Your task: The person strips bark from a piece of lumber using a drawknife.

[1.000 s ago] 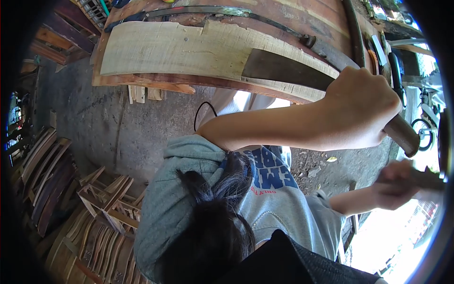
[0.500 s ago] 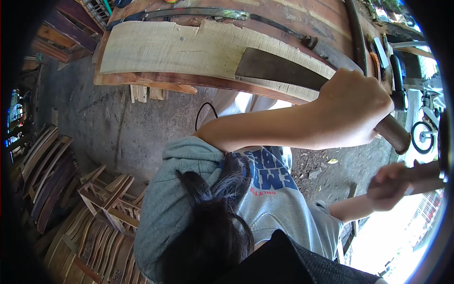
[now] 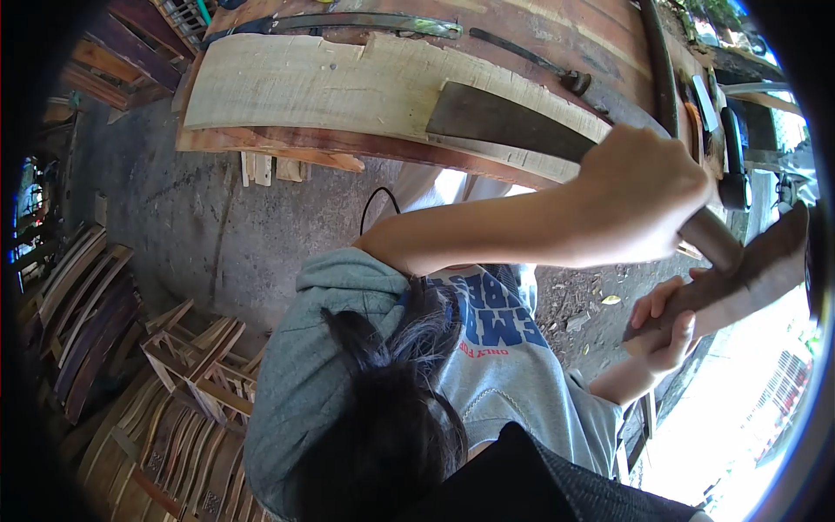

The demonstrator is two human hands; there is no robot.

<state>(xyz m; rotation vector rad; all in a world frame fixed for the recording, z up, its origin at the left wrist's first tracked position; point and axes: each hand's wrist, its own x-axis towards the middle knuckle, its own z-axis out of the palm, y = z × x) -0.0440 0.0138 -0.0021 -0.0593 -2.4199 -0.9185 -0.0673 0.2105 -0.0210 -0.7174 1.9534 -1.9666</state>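
Note:
My left hand (image 3: 639, 196) is closed round the wooden handle of a broad-bladed knife (image 3: 504, 122), the handle's end showing below my fist. Its dark, flat blade widens toward the tip and lies over a pale, rough-edged plank (image 3: 287, 87). In my right hand (image 3: 661, 326) is a thick brown piece of wood (image 3: 739, 296), fingers wrapped round its near end. The upper edge of this wood overlaps the butt of the knife handle in this view. The plank rests on a reddish-brown wooden bench (image 3: 417, 148).
Behind the plank lie a long dark strip (image 3: 365, 24) and a metal bar tool (image 3: 531, 56). Small tools (image 3: 735, 157) stand at the bench's right side. Curved wooden pieces (image 3: 91, 313) and wooden frames (image 3: 196, 374) are stacked at the left on the concrete floor (image 3: 287, 209).
My right hand has moved left and slightly up with the piece of wood, which now overlaps the knife's handle end. My left hand and the blade have shifted slightly left.

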